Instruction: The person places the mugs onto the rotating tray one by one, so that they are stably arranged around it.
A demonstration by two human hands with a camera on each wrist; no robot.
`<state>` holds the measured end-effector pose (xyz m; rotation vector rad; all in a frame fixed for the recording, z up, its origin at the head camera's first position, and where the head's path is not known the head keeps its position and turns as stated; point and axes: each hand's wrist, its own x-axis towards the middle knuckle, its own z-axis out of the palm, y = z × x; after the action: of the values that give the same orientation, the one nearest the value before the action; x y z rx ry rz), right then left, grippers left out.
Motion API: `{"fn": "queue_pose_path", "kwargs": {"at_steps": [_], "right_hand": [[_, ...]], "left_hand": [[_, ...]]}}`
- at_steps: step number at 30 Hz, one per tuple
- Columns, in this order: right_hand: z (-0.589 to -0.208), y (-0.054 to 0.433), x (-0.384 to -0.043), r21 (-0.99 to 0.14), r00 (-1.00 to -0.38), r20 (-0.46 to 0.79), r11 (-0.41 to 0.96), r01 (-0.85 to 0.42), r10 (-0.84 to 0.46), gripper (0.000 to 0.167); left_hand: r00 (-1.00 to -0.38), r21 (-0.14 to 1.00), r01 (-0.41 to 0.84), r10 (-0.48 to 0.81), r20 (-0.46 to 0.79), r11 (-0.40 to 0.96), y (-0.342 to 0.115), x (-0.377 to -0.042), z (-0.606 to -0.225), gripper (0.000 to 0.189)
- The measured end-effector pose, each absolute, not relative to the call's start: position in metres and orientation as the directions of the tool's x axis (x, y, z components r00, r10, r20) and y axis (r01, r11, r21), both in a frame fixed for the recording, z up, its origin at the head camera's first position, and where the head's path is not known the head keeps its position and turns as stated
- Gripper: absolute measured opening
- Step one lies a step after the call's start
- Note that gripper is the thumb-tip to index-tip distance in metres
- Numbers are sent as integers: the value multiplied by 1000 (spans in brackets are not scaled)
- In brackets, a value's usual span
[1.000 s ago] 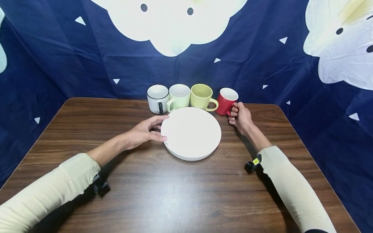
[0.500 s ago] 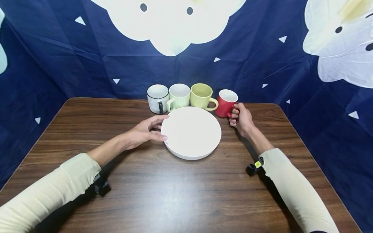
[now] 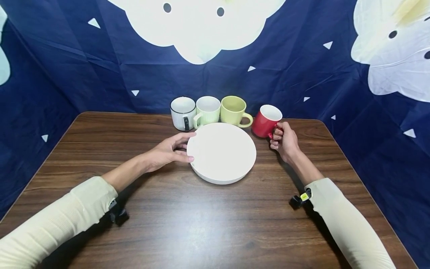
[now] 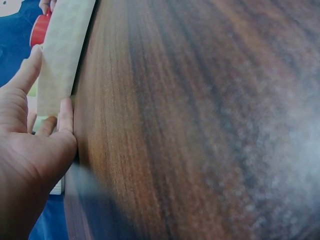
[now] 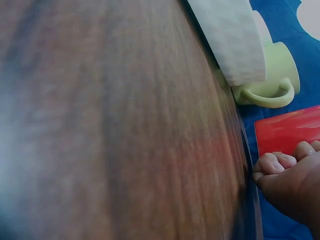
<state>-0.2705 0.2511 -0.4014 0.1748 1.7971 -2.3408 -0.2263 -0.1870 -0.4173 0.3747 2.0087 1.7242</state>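
Observation:
A thick round white disc [image 3: 221,153] lies mid-table, its side wall showing a dimpled texture [image 4: 62,55]. At its left edge rests my left hand [image 3: 167,150], thumb and fingers spread along the rim. My right hand [image 3: 286,141] grips the handle of a red mug [image 3: 265,123] with a white inside. This mug tilts to the right; whether its base touches the table cannot be told. In the right wrist view, curled fingers [image 5: 272,162] sit against the red mug's side, and the handle is hidden.
Behind the disc stand a yellow-green mug [image 3: 231,112], a pale green ribbed mug [image 3: 211,112] and a white ribbed mug [image 3: 181,116] with a black rim, side by side. The wooden table [image 3: 201,224] ends close behind them at a blue cloth backdrop [image 3: 151,71].
My right hand has drawn the red mug toward me and to the right, away from the yellow-green mug, and the mug now leans. The left hand and disc have hardly moved.

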Motion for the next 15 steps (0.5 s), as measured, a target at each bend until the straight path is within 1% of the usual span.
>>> {"fn": "queue_pose_path", "kwargs": {"at_steps": [15], "right_hand": [[-403,260,-257,-951,-976,-202,-223,214,-77,50]], "left_hand": [[-859,980,-83,486,-162,179,-185,-226,-418,98]]}}
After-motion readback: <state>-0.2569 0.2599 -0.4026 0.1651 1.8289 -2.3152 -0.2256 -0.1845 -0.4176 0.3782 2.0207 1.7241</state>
